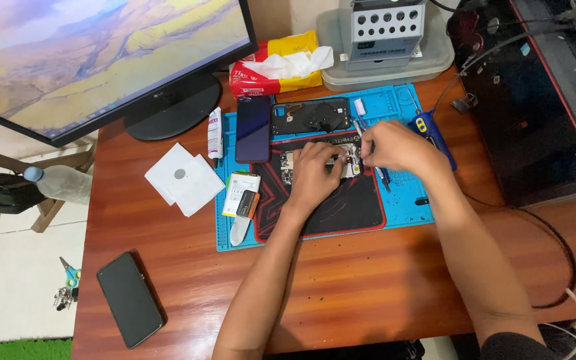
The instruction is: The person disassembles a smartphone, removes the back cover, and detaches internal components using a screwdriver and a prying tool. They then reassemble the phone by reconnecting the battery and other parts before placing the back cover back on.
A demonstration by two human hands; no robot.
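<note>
Opened phone (320,162) lying on the black mat (341,203), itself on the blue work mat (405,200) at the desk (341,280) centre. Left hand (313,175) rests flat on the phone, fingers curled over its board, pinning it. Right hand (398,148) pinches a thin tool (359,128) whose tip meets the phone's upper end. Behind: detached back cover (311,116) and dark screen panel (253,129). Left: white tube (215,133), paper squares (183,179), second phone (130,299) near the desk edge; monitor (95,60) at rear
</note>
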